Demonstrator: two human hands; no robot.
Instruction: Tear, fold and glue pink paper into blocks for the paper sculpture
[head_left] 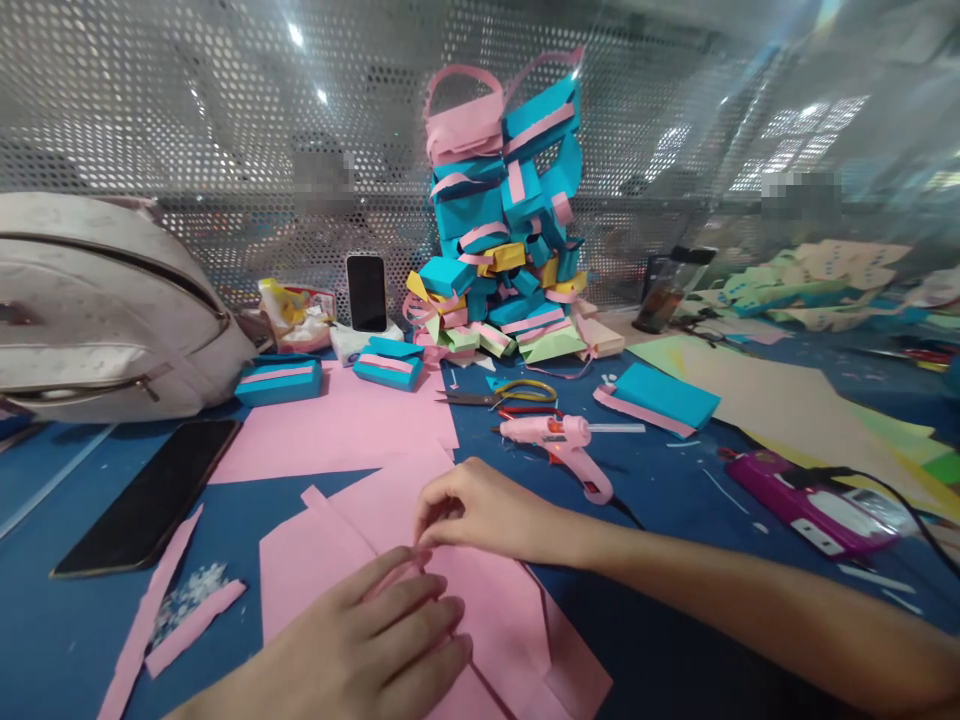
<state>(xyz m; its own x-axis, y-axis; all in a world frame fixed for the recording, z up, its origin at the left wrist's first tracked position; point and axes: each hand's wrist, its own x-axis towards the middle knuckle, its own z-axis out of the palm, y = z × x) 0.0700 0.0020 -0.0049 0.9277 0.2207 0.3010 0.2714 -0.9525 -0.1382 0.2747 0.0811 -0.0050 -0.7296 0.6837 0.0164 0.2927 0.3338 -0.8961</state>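
Pink paper (pixel 315 560), folded and cut at the corners, lies in front of me on the blue table. My left hand (pixel 382 630) rests across it, fingers stretched out and slightly apart. Just beyond, my right hand (pixel 472 510) is closed in a pinch at a fold of the same paper, its fingertips close to the left forefinger. What exactly sits between those fingertips is partly hidden. A narrow pink strip (pixel 337 517) lies on the paper to the left. Beyond my right wrist lies a pink glue gun (pixel 559 440) with a clear stick in its back end.
Scissors (pixel 502 394) lie behind the glue gun. Folded blue and pink paper bags (pixel 472 210) are piled high against the perforated metal screen. At left are a black tablet (pixel 150 500) and a white backpack (pixel 97 310); at right, a purple power strip (pixel 802 500) with cords.
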